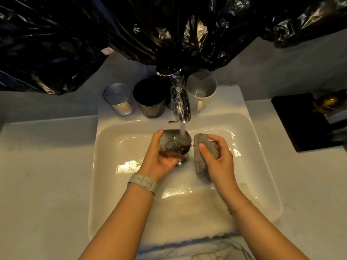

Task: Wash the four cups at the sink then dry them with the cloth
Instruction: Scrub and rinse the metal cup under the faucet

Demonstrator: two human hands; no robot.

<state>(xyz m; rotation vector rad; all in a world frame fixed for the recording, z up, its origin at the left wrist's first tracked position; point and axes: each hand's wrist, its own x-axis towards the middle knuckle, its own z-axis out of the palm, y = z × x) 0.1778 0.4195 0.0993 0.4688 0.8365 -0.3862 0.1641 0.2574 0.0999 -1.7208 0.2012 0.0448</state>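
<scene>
My left hand (159,156) grips a clear glass cup (175,142) tipped on its side under the water running from the chrome tap (180,104). My right hand (217,156) holds a grey sponge (201,158) just to the right of the cup, a small gap apart from it. Both are over the white sink (112,147). On the ledge behind stand three more cups: a frosted glass one (119,99), a dark metal tumbler (151,98) and a white mug (201,91). A white cloth with blue stripes (187,246) lies over the sink's near edge.
Black plastic sheeting (131,30) hangs over the wall above the tap. A black tray (304,124) with a brown object (326,104) sits on the pale counter (41,184) at the right. A watch is on my left wrist.
</scene>
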